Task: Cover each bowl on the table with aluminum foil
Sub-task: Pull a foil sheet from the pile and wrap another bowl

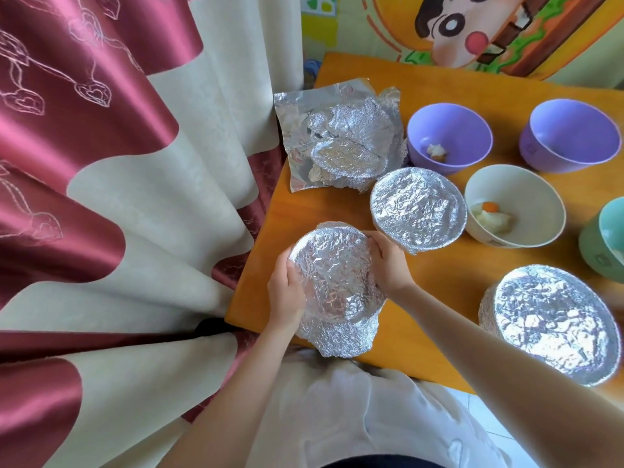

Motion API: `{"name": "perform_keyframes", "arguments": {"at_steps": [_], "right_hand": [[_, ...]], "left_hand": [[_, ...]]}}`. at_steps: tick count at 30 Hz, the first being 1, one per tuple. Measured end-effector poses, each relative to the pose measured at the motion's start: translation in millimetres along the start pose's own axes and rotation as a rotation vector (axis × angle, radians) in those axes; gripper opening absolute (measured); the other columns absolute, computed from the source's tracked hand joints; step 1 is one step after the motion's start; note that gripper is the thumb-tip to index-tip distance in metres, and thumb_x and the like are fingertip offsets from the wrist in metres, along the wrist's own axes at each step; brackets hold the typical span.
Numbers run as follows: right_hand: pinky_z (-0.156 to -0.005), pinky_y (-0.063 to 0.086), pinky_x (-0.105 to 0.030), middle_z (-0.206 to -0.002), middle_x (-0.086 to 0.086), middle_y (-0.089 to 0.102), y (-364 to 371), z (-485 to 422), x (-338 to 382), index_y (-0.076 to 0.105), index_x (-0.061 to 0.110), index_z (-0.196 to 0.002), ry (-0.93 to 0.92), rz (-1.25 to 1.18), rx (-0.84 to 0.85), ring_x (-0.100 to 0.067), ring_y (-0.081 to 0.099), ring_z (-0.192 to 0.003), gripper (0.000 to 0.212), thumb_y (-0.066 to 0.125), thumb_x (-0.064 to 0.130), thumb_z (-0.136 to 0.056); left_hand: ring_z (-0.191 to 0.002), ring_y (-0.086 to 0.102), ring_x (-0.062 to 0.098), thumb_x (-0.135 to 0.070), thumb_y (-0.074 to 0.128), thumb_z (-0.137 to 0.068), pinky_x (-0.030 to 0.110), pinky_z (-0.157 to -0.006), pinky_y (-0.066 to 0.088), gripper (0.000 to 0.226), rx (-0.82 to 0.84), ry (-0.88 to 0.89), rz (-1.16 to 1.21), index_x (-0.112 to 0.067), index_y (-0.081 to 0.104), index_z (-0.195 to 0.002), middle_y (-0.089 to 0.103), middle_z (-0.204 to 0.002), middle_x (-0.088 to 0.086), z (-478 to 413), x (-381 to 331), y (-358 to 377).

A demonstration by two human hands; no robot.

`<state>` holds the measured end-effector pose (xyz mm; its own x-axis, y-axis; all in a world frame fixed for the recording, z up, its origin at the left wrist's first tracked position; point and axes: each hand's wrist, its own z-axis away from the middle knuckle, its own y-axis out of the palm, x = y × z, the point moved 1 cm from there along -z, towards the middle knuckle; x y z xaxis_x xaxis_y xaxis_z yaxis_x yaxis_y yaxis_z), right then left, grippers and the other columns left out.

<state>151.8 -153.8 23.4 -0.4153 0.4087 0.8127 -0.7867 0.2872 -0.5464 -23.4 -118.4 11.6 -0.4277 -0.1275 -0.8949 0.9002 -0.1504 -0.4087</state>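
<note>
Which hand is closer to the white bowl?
Right. The right hand holds the right edge of the foil bowl, on the side facing the white bowl. The left hand holds the foil bowl's left edge, farther away.

A maroon-and-cream curtain, stitched with hearts, fills nine o'clock. At one o'clock a bright cartoon mural covers the wall. Pale floor tiles show at five o'clock.
</note>
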Motion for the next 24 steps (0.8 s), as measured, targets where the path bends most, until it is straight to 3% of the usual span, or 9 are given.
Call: {"name": "perform_keyframes", "arguments": {"at_steps": [4, 7, 9, 13, 16, 18, 20, 24], "right_hand": [[-0.062, 0.036, -0.01, -0.11, -0.009, 0.064, -3, 4, -2, 0.056, 0.006, -0.122, 0.002, -0.001, -0.035, -0.018, 0.056, -0.092, 0.032, 0.033, 0.013, -0.102], [-0.056, 0.038, -0.009, -0.112, -0.011, 0.064, -4, 10, -4, 0.053, 0.008, -0.127, 0.021, 0.039, -0.059, -0.028, 0.061, -0.094, 0.034, 0.031, 0.011, -0.102], [-0.071, 0.037, -0.017, -0.118, -0.01, 0.063, -4, 16, -5, 0.05, 0.01, -0.131, 0.02, 0.084, -0.079, -0.027, 0.059, -0.104, 0.037, 0.031, 0.007, -0.1], [-0.084, 0.042, -0.026, -0.124, -0.01, 0.061, -3, 26, -5, 0.044, 0.011, -0.135, 0.025, 0.118, -0.089, -0.028, 0.057, -0.111, 0.041, 0.03, 0.005, -0.098], [-0.089, 0.047, -0.038, -0.122, -0.013, 0.061, -3, 31, -6, 0.042, 0.011, -0.136, 0.014, 0.154, -0.077, -0.031, 0.057, -0.11, 0.043, 0.029, 0.002, -0.096], [-0.088, 0.048, -0.041, -0.119, -0.014, 0.062, -5, 34, -7, 0.044, 0.012, -0.133, 0.01, 0.165, -0.075, -0.033, 0.058, -0.106, 0.044, 0.027, 0.0, -0.094], [-0.084, 0.046, -0.039, -0.118, -0.014, 0.062, -5, 37, -8, 0.044, 0.012, -0.132, 0.022, 0.181, -0.079, -0.035, 0.058, -0.105, 0.044, 0.026, 0.0, -0.095], [-0.076, 0.039, -0.033, -0.117, -0.016, 0.059, -6, 46, -16, 0.043, 0.006, -0.13, 0.078, 0.195, -0.078, -0.036, 0.055, -0.105, 0.036, 0.027, 0.003, -0.098]], "left_hand": [[-0.128, 0.042, 0.012, -0.014, 0.032, -0.102, 0.01, -0.099, 0.026, 0.038, 0.026, 0.113, -0.142, -0.011, 0.041, -0.139, 0.047, -0.139, 0.003, -7, -9, -4], [-0.131, 0.041, 0.022, -0.018, 0.041, -0.099, 0.03, -0.109, 0.03, 0.04, -0.085, 0.2, -0.286, -0.007, 0.041, -0.137, 0.048, -0.139, 0.008, 5, -18, -4], [-0.131, 0.04, 0.029, -0.026, 0.04, -0.097, 0.045, -0.109, 0.031, 0.044, -0.137, 0.243, -0.392, -0.006, 0.041, -0.136, 0.048, -0.138, 0.013, 22, -22, 2], [-0.138, 0.028, 0.034, -0.037, 0.03, -0.095, 0.053, -0.11, 0.024, 0.051, -0.104, 0.282, -0.544, -0.011, 0.038, -0.138, 0.036, -0.146, 0.014, 47, -17, 21], [-0.14, 0.022, 0.033, -0.022, 0.041, -0.097, 0.049, -0.114, 0.022, 0.046, -0.097, 0.273, -0.482, -0.009, 0.034, -0.141, 0.029, -0.15, 0.017, 47, -5, 25], [-0.139, 0.025, 0.031, -0.005, 0.043, -0.096, 0.031, -0.115, 0.023, 0.046, -0.112, 0.273, -0.277, -0.002, 0.031, -0.141, 0.03, -0.148, 0.02, 45, -1, 22], [-0.135, 0.033, 0.028, -0.001, 0.039, -0.098, 0.01, -0.106, 0.023, 0.044, -0.127, 0.158, -0.074, 0.0, 0.03, -0.141, 0.035, -0.145, 0.018, 41, 0, 17], [-0.126, 0.045, 0.023, -0.004, 0.034, -0.099, 0.014, -0.096, 0.031, 0.04, -0.115, -0.015, 0.062, -0.005, 0.041, -0.138, 0.049, -0.137, 0.01, 29, 4, 15]]}}
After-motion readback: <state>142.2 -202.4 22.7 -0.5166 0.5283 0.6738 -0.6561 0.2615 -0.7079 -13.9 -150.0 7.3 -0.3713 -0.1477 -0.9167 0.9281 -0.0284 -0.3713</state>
